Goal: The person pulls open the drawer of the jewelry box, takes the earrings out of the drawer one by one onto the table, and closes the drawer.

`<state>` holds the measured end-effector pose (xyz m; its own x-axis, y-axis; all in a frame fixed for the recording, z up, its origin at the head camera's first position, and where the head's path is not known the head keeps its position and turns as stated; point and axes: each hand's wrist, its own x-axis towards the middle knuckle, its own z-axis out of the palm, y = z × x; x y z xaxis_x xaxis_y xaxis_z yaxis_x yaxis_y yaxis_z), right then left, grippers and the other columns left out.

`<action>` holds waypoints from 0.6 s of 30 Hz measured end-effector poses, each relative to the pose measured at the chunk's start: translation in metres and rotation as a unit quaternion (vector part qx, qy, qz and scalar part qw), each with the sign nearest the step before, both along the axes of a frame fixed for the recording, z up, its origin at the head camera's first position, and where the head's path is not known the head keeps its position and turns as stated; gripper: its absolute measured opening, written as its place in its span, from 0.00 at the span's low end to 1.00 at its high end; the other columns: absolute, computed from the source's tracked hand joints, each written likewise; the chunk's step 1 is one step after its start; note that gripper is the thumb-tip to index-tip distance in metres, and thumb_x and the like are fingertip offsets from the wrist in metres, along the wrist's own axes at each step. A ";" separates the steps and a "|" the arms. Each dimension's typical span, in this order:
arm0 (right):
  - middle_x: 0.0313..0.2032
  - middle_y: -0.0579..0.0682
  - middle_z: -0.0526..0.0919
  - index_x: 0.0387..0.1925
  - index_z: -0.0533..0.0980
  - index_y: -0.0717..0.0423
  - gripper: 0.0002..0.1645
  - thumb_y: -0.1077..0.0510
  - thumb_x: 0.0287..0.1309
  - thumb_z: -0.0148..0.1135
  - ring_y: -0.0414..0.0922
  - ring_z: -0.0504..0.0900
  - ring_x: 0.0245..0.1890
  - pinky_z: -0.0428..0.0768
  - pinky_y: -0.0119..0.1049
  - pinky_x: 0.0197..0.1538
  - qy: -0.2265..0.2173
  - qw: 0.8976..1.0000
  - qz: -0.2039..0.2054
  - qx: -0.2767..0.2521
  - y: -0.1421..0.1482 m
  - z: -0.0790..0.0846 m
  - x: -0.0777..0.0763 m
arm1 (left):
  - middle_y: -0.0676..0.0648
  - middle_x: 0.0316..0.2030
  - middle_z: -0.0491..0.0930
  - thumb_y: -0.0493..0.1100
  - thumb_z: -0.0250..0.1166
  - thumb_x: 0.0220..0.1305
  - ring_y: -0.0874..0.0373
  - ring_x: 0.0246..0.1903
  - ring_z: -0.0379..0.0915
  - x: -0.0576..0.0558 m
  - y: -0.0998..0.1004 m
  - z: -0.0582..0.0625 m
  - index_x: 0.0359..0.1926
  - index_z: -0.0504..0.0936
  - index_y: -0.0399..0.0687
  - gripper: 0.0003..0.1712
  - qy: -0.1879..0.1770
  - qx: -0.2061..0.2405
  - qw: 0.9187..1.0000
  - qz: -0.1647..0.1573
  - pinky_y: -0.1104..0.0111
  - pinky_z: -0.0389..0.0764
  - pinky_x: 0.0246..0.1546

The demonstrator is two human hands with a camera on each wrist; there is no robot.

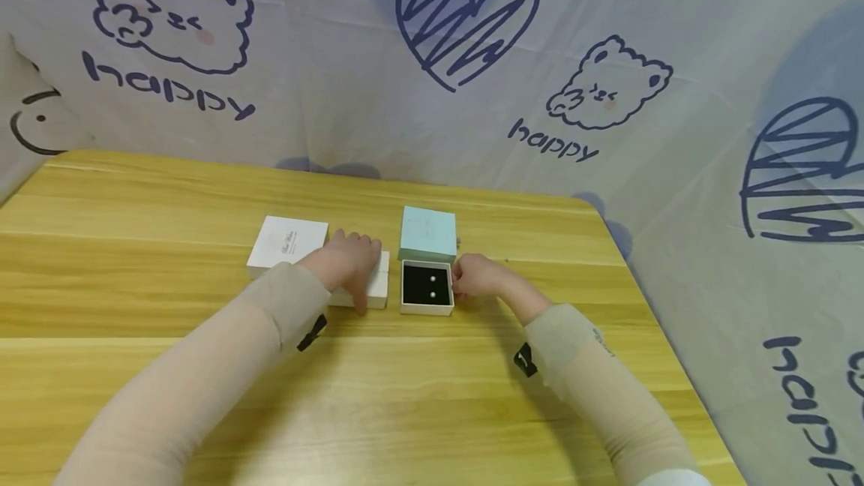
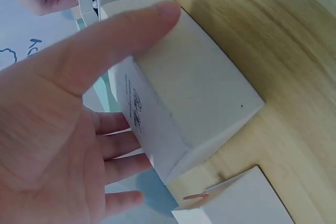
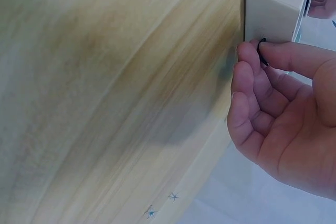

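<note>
In the head view, a small white drawer tray (image 1: 427,310) with black lining holds two pearl studs (image 1: 433,286). My right hand (image 1: 475,276) is at its right side. In the right wrist view, the thumb and forefinger pinch a dark pull loop (image 3: 262,52) on the tray's end wall. To the left, my left hand (image 1: 352,261) grips a white box (image 1: 379,287), thumb across its near face and fingers on the far side. The left wrist view shows this box (image 2: 205,82) large, with small print on its top.
Behind the tray lies a mint-green box (image 1: 428,233). Another white box (image 1: 286,242) with printed lettering is left of my left hand. Two small star-shaped pieces (image 3: 151,212) lie on the wooden table (image 1: 405,396). A patterned cloth (image 1: 351,111) hangs behind it.
</note>
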<state>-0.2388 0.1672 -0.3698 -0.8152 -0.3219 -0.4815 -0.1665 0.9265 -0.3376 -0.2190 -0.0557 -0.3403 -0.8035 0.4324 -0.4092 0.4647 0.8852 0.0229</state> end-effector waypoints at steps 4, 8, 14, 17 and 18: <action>0.22 0.49 0.81 0.17 0.71 0.55 0.12 0.67 0.55 0.52 0.37 0.74 0.22 0.71 0.24 0.28 0.003 1.000 0.002 -0.003 0.000 0.001 0.002 | 0.37 0.61 0.67 0.65 0.74 0.36 0.42 0.63 0.61 0.001 0.004 0.000 0.63 0.61 0.36 0.59 0.012 0.007 1.000 -0.020 0.44 0.51 0.68; 0.23 0.50 0.82 0.17 0.71 0.55 0.12 0.67 0.54 0.52 0.37 0.73 0.21 0.70 0.24 0.27 0.004 1.000 0.002 -0.002 0.000 0.002 0.002 | 0.39 0.63 0.65 0.69 0.70 0.39 0.42 0.65 0.58 0.001 0.013 -0.002 0.64 0.61 0.36 0.59 0.037 0.035 0.998 -0.043 0.42 0.47 0.69; 0.23 0.50 0.83 0.17 0.70 0.54 0.13 0.66 0.56 0.52 0.36 0.72 0.20 0.68 0.24 0.26 0.007 1.000 0.012 0.000 0.000 0.001 0.001 | 0.41 0.61 0.68 0.70 0.67 0.43 0.45 0.64 0.60 0.000 0.028 -0.008 0.63 0.63 0.39 0.54 0.057 0.037 0.996 -0.057 0.44 0.48 0.69; 0.23 0.50 0.83 0.17 0.70 0.55 0.13 0.66 0.56 0.52 0.37 0.73 0.20 0.69 0.24 0.26 0.009 1.000 0.012 0.003 0.001 0.001 0.001 | 0.42 0.61 0.69 0.70 0.67 0.44 0.45 0.64 0.61 0.001 0.034 -0.010 0.62 0.64 0.40 0.53 0.056 0.037 0.996 -0.055 0.44 0.47 0.70; 0.22 0.50 0.82 0.17 0.70 0.54 0.13 0.66 0.56 0.52 0.37 0.73 0.20 0.68 0.24 0.26 0.010 1.000 0.011 0.003 0.001 0.002 0.001 | 0.42 0.60 0.70 0.69 0.67 0.43 0.45 0.63 0.62 0.001 0.036 -0.010 0.62 0.65 0.39 0.53 0.056 0.038 0.996 -0.055 0.44 0.47 0.70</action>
